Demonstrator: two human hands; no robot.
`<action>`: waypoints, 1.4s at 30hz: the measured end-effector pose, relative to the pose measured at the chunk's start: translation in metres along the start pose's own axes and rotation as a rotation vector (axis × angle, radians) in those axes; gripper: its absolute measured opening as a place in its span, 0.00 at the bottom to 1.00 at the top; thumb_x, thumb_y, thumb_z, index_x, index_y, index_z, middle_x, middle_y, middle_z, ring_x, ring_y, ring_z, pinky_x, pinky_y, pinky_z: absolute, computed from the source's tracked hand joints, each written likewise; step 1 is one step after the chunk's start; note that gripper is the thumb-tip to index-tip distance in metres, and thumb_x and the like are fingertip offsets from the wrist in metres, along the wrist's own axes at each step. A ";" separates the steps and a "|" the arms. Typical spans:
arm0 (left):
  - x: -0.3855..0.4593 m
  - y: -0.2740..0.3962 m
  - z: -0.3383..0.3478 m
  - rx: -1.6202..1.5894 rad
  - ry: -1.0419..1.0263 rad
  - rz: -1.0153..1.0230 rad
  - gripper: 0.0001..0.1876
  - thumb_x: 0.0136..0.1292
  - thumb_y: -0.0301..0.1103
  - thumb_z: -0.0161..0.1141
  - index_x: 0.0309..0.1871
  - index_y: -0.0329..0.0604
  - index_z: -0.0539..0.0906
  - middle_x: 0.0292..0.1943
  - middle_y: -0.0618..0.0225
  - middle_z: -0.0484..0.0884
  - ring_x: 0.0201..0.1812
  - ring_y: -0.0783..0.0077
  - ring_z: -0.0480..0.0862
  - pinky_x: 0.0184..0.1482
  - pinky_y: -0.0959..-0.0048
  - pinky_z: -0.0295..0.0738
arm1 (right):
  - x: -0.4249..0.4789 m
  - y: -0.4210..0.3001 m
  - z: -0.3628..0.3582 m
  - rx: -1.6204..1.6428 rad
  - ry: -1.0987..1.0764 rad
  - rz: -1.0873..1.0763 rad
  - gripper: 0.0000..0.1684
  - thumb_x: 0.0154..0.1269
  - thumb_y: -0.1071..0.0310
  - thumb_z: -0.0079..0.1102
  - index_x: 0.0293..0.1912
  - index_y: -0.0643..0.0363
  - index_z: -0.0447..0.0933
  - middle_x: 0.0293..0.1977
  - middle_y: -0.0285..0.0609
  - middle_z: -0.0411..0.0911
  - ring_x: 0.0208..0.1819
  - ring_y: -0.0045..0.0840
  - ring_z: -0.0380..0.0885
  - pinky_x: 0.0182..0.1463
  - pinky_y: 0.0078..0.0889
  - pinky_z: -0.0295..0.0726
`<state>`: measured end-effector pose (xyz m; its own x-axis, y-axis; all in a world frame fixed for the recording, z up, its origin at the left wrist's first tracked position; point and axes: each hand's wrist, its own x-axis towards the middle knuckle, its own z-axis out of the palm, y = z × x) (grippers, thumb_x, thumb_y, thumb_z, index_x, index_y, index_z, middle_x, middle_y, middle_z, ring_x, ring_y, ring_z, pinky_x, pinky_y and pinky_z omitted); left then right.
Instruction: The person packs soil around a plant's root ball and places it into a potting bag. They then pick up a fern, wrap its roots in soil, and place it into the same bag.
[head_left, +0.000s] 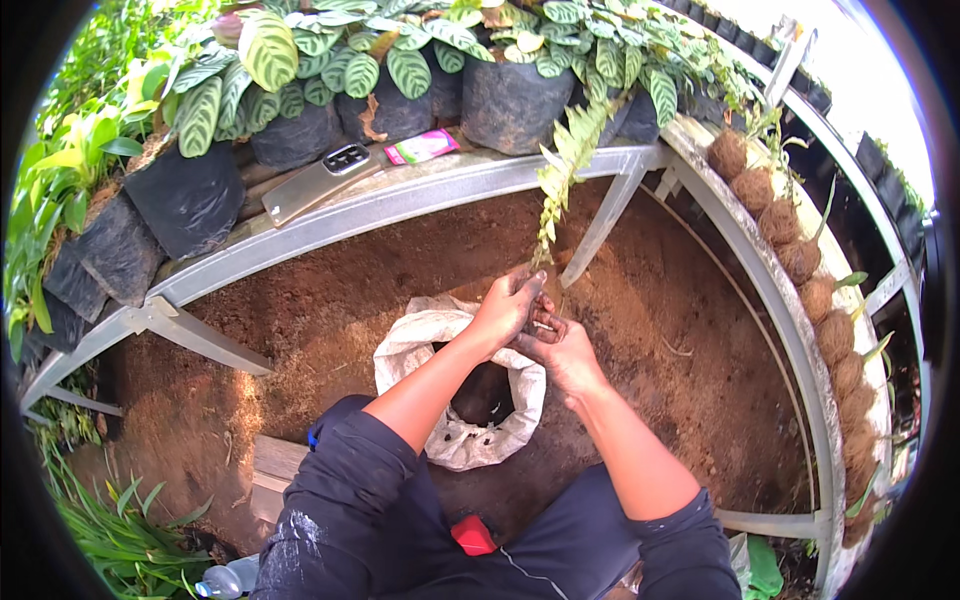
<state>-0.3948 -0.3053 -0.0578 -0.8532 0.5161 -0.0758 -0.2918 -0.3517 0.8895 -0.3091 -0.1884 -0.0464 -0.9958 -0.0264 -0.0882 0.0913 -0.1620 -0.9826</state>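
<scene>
My left hand (510, 304) is closed on the base of a leafy plant stem (559, 191), whose pale green fronds point up and away from me. Close against it, my right hand (559, 349) has its fingers curled near the stem's lower end; whether it grips anything is unclear. Both hands are over the far right rim of a white woven sack (517, 405). The sack's edge is rolled down, and dark material shows inside. Soil marks the fingers.
A metal-framed bench (420, 196) curves ahead, bearing black grow bags (514, 105), a phone (319, 184) and a pink packet (421, 147). Fibre-wrapped balls (799, 259) line the right bench. A wooden block (277, 457) and plastic bottle (229, 577) lie at lower left.
</scene>
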 end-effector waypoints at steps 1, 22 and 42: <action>0.000 0.001 -0.001 0.002 -0.017 -0.013 0.17 0.79 0.44 0.55 0.47 0.35 0.73 0.36 0.57 0.78 0.34 0.60 0.87 0.34 0.59 0.89 | 0.000 -0.001 0.003 0.065 0.027 0.061 0.23 0.67 0.80 0.65 0.60 0.71 0.72 0.53 0.48 0.81 0.52 0.30 0.84 0.61 0.32 0.85; -0.040 0.007 0.014 1.301 0.067 0.442 0.30 0.66 0.43 0.61 0.66 0.32 0.76 0.67 0.30 0.71 0.69 0.32 0.70 0.73 0.47 0.64 | 0.006 -0.013 0.000 0.481 0.030 0.300 0.28 0.74 0.40 0.57 0.63 0.45 0.72 0.55 0.33 0.79 0.55 0.22 0.80 0.58 0.35 0.82; -0.021 0.002 0.002 -0.609 0.089 -0.371 0.27 0.81 0.57 0.32 0.55 0.51 0.79 0.58 0.63 0.83 0.65 0.60 0.79 0.73 0.44 0.62 | 0.020 0.007 0.019 -0.098 0.224 -0.240 0.17 0.80 0.54 0.48 0.48 0.57 0.77 0.46 0.40 0.81 0.48 0.23 0.80 0.57 0.30 0.77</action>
<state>-0.3765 -0.3155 -0.0532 -0.6752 0.6296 -0.3843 -0.7369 -0.5519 0.3904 -0.3284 -0.2083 -0.0518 -0.9676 0.2200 0.1240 -0.1363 -0.0413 -0.9898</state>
